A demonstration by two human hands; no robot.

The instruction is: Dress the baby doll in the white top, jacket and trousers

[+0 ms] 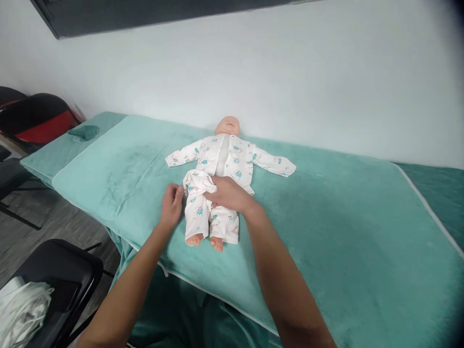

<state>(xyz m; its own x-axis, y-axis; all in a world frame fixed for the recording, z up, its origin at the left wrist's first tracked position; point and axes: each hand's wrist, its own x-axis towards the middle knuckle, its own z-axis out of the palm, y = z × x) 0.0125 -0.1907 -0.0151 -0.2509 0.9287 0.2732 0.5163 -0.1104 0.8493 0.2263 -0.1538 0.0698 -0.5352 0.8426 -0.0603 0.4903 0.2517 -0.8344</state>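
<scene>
Trousers (198, 220) with a small teal print lie over the legs of a baby doll (227, 126), near the front edge of the green bed cover (326, 227), as we see in our head view. Our right hand (229, 194) reaches across the waist, its thumb and fingers pinching the bunched cloth at the front. Our left hand (171, 205) is just beside the waistband on the other side, fingers curled in and thumb close to the forefinger; we cannot tell whether it pinches any of the fabric. The waist is rumpled and folded over on our left hand's side, and the 2 bare feet (216, 243) show at the leg ends. Above, the matching shirt (208, 151) is open down the front over something white, its 2 sleeves spread out to the sides. The doll lies on its back, its head towards the white wall (290, 77) and its feet towards us. Off to our left, a black chair (68, 263) carries a pale bundle of cloth (29, 309), and black-and-red seating (45, 126) stands past the bed's far left end.
</scene>
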